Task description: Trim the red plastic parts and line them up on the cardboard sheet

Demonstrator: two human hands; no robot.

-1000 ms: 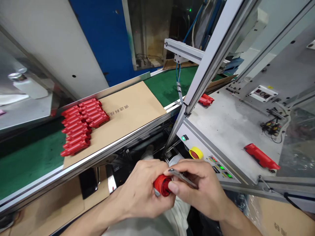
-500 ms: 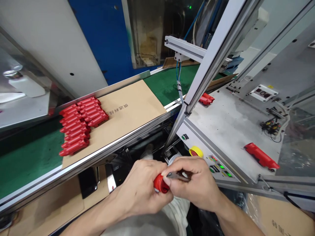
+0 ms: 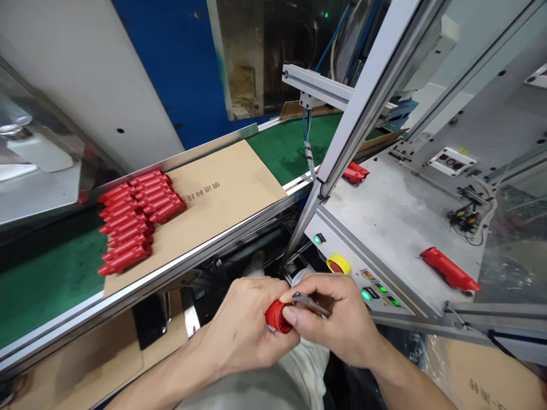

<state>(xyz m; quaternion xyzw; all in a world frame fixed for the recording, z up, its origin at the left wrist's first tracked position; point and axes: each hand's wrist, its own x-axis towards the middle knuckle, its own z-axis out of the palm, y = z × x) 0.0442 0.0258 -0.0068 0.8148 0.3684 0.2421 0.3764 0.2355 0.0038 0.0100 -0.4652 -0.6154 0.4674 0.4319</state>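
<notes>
- A blue painted wall panel (image 3: 162, 68) rises at the back, with a white machine cover (image 3: 85, 97) angled in front of it at left.
- A glass window (image 3: 243, 62) in a dark machine housing shows a grimy interior, and a small green light (image 3: 325, 14) glows behind it.
- A green conveyor belt (image 3: 290, 151) with a steel side rail (image 3: 171, 263) runs diagonally across the view.
- An aluminium extrusion frame (image 3: 367, 108) stands beside blue air hoses (image 3: 306, 122).
- A scuffed steel counter (image 3: 397, 228) at right has a control panel (image 3: 376, 290) along its front edge.
- A cardboard box (image 3: 487, 376) sits low at bottom right.
</notes>
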